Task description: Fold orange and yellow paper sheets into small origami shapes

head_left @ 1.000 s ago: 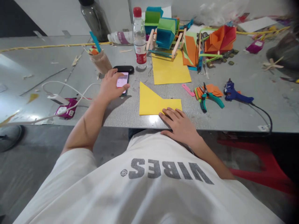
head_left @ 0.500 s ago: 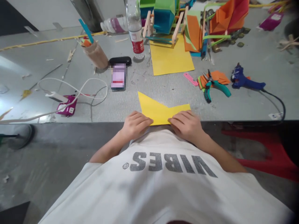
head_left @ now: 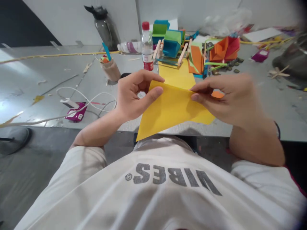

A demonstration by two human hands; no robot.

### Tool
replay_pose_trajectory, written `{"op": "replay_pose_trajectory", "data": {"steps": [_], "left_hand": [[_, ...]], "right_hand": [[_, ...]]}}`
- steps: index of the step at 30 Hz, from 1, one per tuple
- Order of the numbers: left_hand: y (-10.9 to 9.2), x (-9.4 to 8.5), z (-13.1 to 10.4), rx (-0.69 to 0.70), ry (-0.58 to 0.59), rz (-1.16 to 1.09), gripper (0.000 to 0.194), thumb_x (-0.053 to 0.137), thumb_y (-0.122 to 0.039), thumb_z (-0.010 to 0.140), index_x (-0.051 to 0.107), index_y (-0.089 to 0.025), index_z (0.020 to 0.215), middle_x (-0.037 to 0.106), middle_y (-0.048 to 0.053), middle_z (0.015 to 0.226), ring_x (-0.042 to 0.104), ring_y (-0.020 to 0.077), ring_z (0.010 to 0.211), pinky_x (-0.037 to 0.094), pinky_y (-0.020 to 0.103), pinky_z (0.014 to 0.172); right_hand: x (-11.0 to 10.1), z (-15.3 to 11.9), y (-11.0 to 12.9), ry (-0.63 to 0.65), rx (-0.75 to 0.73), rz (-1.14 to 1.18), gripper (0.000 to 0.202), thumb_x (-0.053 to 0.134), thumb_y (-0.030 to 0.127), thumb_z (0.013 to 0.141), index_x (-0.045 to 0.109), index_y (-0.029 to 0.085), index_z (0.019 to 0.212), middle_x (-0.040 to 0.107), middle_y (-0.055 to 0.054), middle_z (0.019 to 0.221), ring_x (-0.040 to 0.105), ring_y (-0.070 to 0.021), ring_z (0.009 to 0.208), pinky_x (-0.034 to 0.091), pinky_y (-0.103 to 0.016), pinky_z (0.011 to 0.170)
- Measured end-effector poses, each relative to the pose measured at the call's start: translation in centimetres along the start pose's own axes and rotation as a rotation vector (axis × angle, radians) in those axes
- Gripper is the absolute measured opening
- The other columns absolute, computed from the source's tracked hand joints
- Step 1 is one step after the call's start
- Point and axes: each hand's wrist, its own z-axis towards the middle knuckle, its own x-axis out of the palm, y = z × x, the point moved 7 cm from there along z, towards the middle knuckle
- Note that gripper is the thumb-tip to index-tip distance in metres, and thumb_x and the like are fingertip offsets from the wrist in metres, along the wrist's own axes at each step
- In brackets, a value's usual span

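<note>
A folded sheet of yellow paper [head_left: 170, 107] is raised in front of my chest, over the table's front edge. My left hand [head_left: 139, 95] pinches its upper left corner between thumb and fingers. My right hand [head_left: 223, 99] grips the upper edge further right, thumb against the fingertips. The paper's lower left corner points down toward my shirt, and another flap shows beneath at the right. Behind it a second yellow sheet [head_left: 177, 75] lies on the table, partly covered by the raised paper.
Paper-and-stick models in teal [head_left: 171, 46] and orange [head_left: 224, 49] stand at the back. Left of them are a plastic bottle [head_left: 147, 48], a stick-filled cup [head_left: 110, 68] and a grey jug [head_left: 106, 32]. A white cable [head_left: 92, 95] and purple box [head_left: 76, 112] lie at left.
Both hands have lifted the yellow paper off the table edge and turned it, so its straight edge now faces away. The view has tilted up, and my right hand hides the pliers and glue gun.
</note>
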Motion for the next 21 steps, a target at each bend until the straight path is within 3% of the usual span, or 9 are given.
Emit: {"op": "replay_pose_trajectory", "data": {"steps": [3, 7, 10, 15, 18, 21], "left_hand": [[3.5, 1.8, 2.1, -0.121, 0.095, 0.028, 0.062, 0.079, -0.087, 0.111, 0.088, -0.027, 0.121, 0.083, 0.006, 0.110, 0.081, 0.0218, 0.093, 0.062, 0.038, 0.079], [9.3, 5.2, 3.4, -0.229, 0.196, -0.060, 0.025, 0.089, -0.046, 0.102, 0.089, -0.021, 0.104, 0.087, 0.008, 0.101, 0.078, 0.0241, 0.096, 0.061, 0.038, 0.086], [12.5, 7.1, 3.3, -0.283, 0.250, -0.052, 0.016, 0.086, -0.034, 0.097, 0.092, -0.019, 0.099, 0.088, 0.006, 0.095, 0.075, 0.0220, 0.093, 0.058, 0.037, 0.087], [15.2, 8.2, 2.4, -0.410, 0.303, -0.042, 0.011, 0.086, -0.027, 0.091, 0.091, -0.018, 0.089, 0.084, 0.004, 0.087, 0.068, 0.0175, 0.083, 0.052, 0.033, 0.079], [15.8, 8.0, 2.1, -0.433, 0.286, -0.035, 0.009, 0.087, -0.027, 0.088, 0.090, -0.019, 0.088, 0.084, 0.004, 0.086, 0.067, 0.0173, 0.082, 0.054, 0.033, 0.080], [16.2, 7.5, 2.2, -0.433, 0.263, -0.027, 0.010, 0.087, -0.029, 0.086, 0.089, -0.019, 0.087, 0.083, 0.004, 0.084, 0.067, 0.0181, 0.081, 0.054, 0.033, 0.077]], "right_hand": [[1.1, 1.9, -2.4, 0.045, 0.066, 0.059, 0.028, 0.084, 0.052, 0.106, 0.093, 0.026, 0.103, 0.086, -0.003, 0.086, 0.072, -0.0222, 0.074, 0.059, -0.040, 0.070], [5.3, 3.2, -7.6, 0.208, 0.254, 0.028, 0.035, 0.085, 0.061, 0.106, 0.093, 0.027, 0.100, 0.088, -0.005, 0.089, 0.075, -0.0261, 0.082, 0.059, -0.043, 0.077], [8.2, 3.4, -10.8, 0.258, 0.336, 0.033, 0.033, 0.089, 0.058, 0.105, 0.091, 0.026, 0.097, 0.087, -0.006, 0.088, 0.075, -0.0257, 0.083, 0.059, -0.043, 0.080], [11.0, 3.0, -13.3, 0.315, 0.397, 0.015, 0.027, 0.087, 0.046, 0.106, 0.089, 0.020, 0.099, 0.088, -0.006, 0.094, 0.071, -0.0199, 0.084, 0.053, -0.038, 0.082], [11.4, 2.8, -14.2, 0.354, 0.444, -0.026, 0.017, 0.085, 0.036, 0.104, 0.088, 0.020, 0.098, 0.088, -0.005, 0.096, 0.073, -0.0217, 0.086, 0.053, -0.039, 0.083], [11.0, 2.7, -15.1, 0.374, 0.462, -0.049, 0.018, 0.085, 0.036, 0.104, 0.086, 0.021, 0.095, 0.085, -0.004, 0.091, 0.071, -0.0223, 0.085, 0.052, -0.039, 0.083]]}}
